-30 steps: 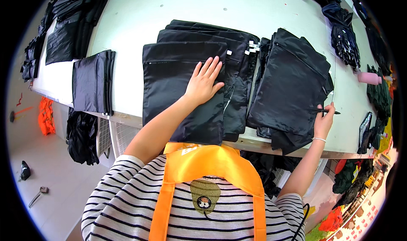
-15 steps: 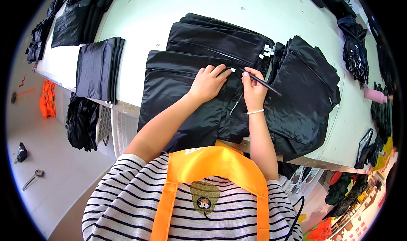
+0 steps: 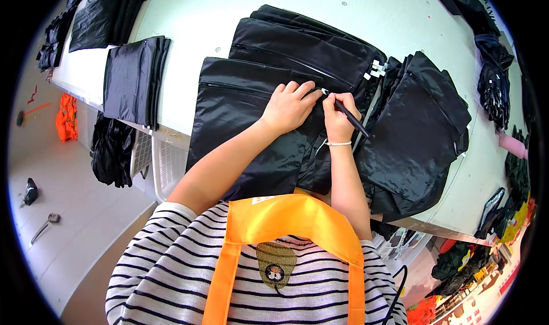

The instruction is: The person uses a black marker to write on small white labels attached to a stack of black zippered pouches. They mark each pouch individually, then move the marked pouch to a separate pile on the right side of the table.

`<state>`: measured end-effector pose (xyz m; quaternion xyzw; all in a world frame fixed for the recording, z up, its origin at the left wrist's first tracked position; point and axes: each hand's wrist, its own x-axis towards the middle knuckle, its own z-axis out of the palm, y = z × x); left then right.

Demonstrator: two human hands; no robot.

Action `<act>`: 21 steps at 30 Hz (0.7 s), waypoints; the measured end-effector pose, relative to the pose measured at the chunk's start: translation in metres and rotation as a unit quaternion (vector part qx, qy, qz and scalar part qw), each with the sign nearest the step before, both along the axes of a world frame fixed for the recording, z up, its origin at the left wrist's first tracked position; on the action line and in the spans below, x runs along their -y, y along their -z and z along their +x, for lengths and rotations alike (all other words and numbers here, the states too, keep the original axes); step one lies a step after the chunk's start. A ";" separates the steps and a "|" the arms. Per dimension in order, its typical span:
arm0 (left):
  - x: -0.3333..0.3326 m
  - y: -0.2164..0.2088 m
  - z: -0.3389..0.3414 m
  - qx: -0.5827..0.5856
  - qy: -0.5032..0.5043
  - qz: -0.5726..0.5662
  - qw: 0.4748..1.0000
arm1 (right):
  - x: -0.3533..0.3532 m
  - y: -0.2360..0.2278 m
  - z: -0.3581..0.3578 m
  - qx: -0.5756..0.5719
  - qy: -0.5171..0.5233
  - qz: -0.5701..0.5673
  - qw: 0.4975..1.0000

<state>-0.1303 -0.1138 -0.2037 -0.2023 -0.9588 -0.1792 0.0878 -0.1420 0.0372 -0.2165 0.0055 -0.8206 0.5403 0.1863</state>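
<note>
the left hand point(image 3: 289, 104) lies open, pinning the top black bag point(image 3: 246, 125) flat on the worktop point(image 3: 194, 22), so the right hand point(image 3: 337, 116), closed around a pen point(image 3: 350, 117), can mark it.

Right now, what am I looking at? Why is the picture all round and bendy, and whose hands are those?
The picture comes from a small camera worn on a person's head, looking down. Its very wide lens bends straight edges, so the white table looks curved. The striped sleeves and orange apron at the bottom belong to that same person. Their left hand presses flat on a black fabric piece that has a zipper line. Their right hand holds a thin dark pen, its tip touching the fabric beside the left fingers. More black pieces are stacked behind it, another pile lies to the right, and a folded stack sits on the left.
</note>
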 end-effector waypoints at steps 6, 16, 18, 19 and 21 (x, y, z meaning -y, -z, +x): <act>0.000 -0.001 -0.001 0.004 0.001 0.000 1.000 | 0.000 0.001 -0.001 0.008 -0.008 -0.016 1.000; 0.001 0.002 0.000 0.010 0.002 0.041 0.999 | -0.008 0.001 0.011 0.039 0.005 -0.083 0.996; 0.004 0.003 0.001 -0.024 -0.036 0.081 0.996 | -0.009 -0.009 0.028 0.077 -0.018 -0.119 0.990; 0.004 0.003 -0.001 -0.057 -0.069 0.109 0.990 | -0.010 -0.016 0.036 0.097 -0.027 -0.107 0.989; 0.002 0.003 -0.001 -0.032 -0.131 0.065 0.989 | -0.009 -0.012 0.053 0.026 -0.062 0.075 0.995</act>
